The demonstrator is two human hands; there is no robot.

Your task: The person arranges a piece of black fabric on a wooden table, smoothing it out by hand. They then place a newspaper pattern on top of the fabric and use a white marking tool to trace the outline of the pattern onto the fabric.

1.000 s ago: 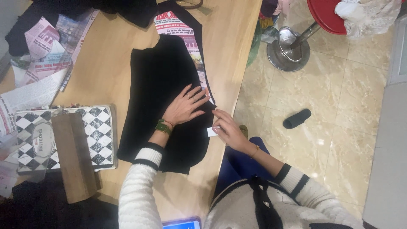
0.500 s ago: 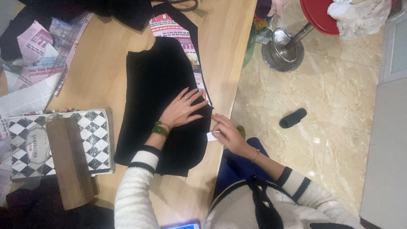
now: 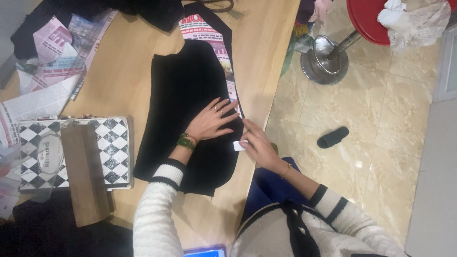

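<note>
Bench (image 3: 119, 81): pale wood, marble floor to its right.
Fabric (image 3: 188, 114): black cut piece lying flat mid-bench, over a printed paper pattern (image 3: 214, 38).
Left hand (image 3: 214, 121): palm down on fabric, fingers spread apart.
Right hand (image 3: 257, 145): at the fabric's right edge, fingers pinched on a small white chalk piece (image 3: 239, 145).
Nearby: checkered box (image 3: 107, 145), newspapers (image 3: 43, 71).

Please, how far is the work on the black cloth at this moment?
Done: the black cloth lies flat on the table, over a printed paper, its outline already shaped. In hand: the left hand presses the cloth flat; the right hand holds a small white piece at the cloth's right edge. Left: no line shows on the cloth yet, as far as can be seen.
</note>
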